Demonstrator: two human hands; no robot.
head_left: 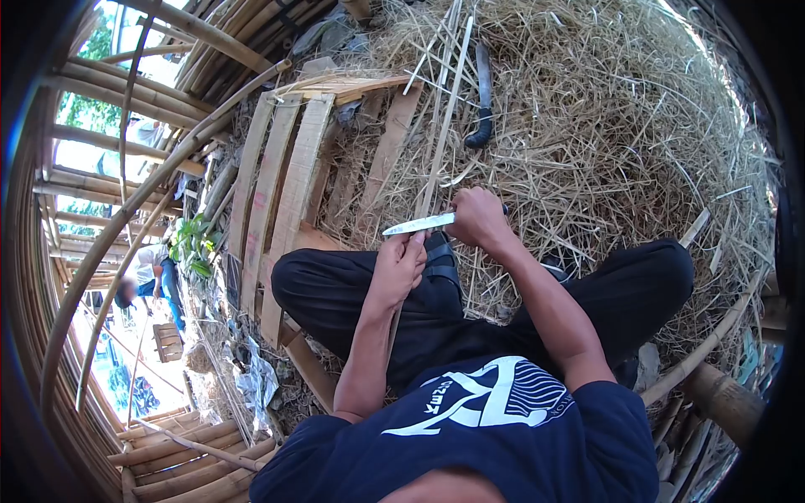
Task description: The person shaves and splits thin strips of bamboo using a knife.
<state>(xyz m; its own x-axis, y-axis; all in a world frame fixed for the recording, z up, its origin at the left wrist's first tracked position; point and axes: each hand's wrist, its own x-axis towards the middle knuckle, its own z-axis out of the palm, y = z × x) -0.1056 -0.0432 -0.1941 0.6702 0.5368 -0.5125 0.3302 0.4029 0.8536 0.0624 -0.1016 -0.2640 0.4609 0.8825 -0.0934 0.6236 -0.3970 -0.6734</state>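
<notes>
My right hand [480, 218] is closed around the handle of a knife [419, 225], its pale blade pointing left. Just below the blade, my left hand [400, 267] is closed on a thin bamboo strip [438, 159], which runs up and away from me; part of it passes under my forearm. The blade lies across the strip close to my left fingers; whether it touches them I cannot tell. More narrow strips lie alongside, over the straw. Beyond my hands a second, larger knife [484, 88] with a dark curved handle rests on the shavings.
A wooden pallet [289, 180] stands to the left of my hands. Straw-like bamboo shavings [587, 151] cover the ground ahead and right. A bamboo frame [142, 151] rises at the left, with another person [151, 272] beyond it. A bamboo pole [725, 402] lies at lower right.
</notes>
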